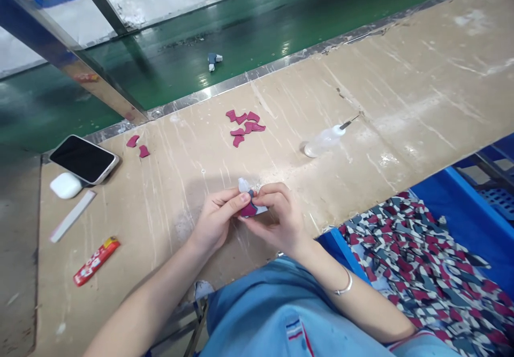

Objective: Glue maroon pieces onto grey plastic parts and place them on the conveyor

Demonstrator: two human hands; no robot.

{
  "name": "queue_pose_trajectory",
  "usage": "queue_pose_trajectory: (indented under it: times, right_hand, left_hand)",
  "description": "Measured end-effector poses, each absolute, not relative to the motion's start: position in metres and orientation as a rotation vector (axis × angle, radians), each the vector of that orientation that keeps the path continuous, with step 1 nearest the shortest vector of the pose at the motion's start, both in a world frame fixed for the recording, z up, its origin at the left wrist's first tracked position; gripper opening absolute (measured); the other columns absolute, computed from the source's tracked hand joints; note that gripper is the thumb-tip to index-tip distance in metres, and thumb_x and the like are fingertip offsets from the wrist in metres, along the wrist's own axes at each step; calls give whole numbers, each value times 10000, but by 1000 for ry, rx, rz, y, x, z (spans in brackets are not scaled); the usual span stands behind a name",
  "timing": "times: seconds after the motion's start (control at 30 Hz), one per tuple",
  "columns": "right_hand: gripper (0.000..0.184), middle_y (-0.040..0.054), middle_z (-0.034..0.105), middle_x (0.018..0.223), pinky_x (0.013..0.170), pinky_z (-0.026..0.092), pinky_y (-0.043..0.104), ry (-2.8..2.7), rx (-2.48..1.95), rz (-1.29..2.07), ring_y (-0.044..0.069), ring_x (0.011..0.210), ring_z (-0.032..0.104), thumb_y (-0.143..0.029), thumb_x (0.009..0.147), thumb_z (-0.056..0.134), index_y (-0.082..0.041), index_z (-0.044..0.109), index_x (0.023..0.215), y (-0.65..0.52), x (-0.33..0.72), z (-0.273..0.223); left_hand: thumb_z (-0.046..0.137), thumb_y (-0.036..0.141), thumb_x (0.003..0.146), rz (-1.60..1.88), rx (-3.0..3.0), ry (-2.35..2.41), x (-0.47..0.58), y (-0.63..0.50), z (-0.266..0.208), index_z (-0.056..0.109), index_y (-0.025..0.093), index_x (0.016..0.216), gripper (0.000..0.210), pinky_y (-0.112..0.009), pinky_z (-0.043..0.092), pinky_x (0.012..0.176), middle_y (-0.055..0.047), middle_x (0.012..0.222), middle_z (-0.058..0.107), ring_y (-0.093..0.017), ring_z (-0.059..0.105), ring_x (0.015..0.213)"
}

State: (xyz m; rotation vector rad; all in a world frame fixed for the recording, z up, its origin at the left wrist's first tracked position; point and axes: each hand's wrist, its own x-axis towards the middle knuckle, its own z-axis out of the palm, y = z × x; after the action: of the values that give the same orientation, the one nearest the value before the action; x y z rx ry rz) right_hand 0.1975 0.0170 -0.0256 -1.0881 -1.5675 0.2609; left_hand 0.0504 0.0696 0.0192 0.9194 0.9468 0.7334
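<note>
Over the front of the bench, both of my hands pinch one small part with white, dark grey-blue and dark red sections [248, 209]. My left hand [217, 215] grips it between thumb and fingers from the left. On its right side, the fingertips and thumb of my right hand [281, 215] close on the same part. My fingers cover much of it. Farther back lies a loose group of dark red curved pieces [249, 126]. A clear squeeze bottle [324, 140] with a thin metal tip leans to the right of them.
At the left are a phone [84, 158], a white rounded case [66, 185], a pale strip [73, 217], a red wrapped packet [96, 260] and two dark red pieces [143, 151]. Behind the bench runs a green belt [168, 62] carrying small parts. A blue bin [466, 196] full of parts stands right.
</note>
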Motion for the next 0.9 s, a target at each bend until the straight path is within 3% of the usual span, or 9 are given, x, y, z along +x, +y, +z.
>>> queue_pose_trajectory:
  times: [0.2,0.3,0.4,0.5,0.57,0.67,0.77,0.83,0.9]
  right_hand:
    - [291,40,697,1048,760,650,348,-1587,-1119,356,217,932,726,-180,953,792,-290,606,1148,18,198,-26]
    - [291,67,722,1116,839,655,382,-1639,-1145,450,239,1004,734,-333,1005,782,-289,632,1250,15,211,-18]
    - [320,47,740,1072,787,631,332,-1559,-1173,647,202,900,721,-443,1045,733,-313,657,1327,8,236,-13]
    - [235,14,761,957,715,586,266,-1322,-1130,865,153,770,690,-460,1074,690,-347,731,1277,4,263,-19]
    - [222,16,767,891,705,570,251,-1126,-1095,1000,142,735,677,-497,1057,709,-330,790,1179,4,277,-25]
    - [344,29,738,800,653,541,249,-795,-1023,1253,139,670,629,-605,973,781,-273,830,1050,9,290,-29]
    - [531,28,701,755,601,520,246,-495,-866,1568,116,595,550,-721,848,850,-224,838,1035,20,293,-23]
    - [634,13,677,736,564,501,223,-294,-745,1697,90,560,501,-756,759,903,-197,831,1049,28,293,-17]
    - [682,-8,656,725,523,474,191,-92,-635,1753,70,541,473,-729,708,955,-173,811,1074,35,293,-11]
  left_hand:
    - [879,654,752,791,1083,1044,52,68,16,779,164,613,519,-279,473,660,-42,651,654,-161,582,673]
    - [806,619,813,817,1243,1119,44,72,14,800,177,651,470,-312,522,696,-76,725,727,-206,654,728]
    - [758,548,863,879,1465,1234,25,85,14,845,199,768,373,-358,567,819,-105,881,809,-255,723,866]
    - [777,487,865,910,1709,1383,-2,106,16,865,220,879,282,-411,548,956,-118,1018,841,-287,738,979]
    - [780,487,865,836,1854,1446,-23,118,18,859,241,847,259,-420,545,927,-99,946,841,-288,735,913]
    - [717,555,907,630,2013,1462,-53,130,21,818,260,722,362,-404,574,816,-67,765,799,-281,727,785]
    - [674,597,936,539,2114,1556,-68,144,23,854,254,1001,392,-470,605,947,-99,1017,839,-338,752,1031]
    - [633,579,965,548,2164,1656,-65,168,24,782,222,1298,511,-537,573,1069,-139,1251,799,-362,711,1195]
    - [573,525,1007,568,2211,1718,-50,208,24,692,183,1441,565,-546,539,1143,-166,1369,741,-349,693,1249]
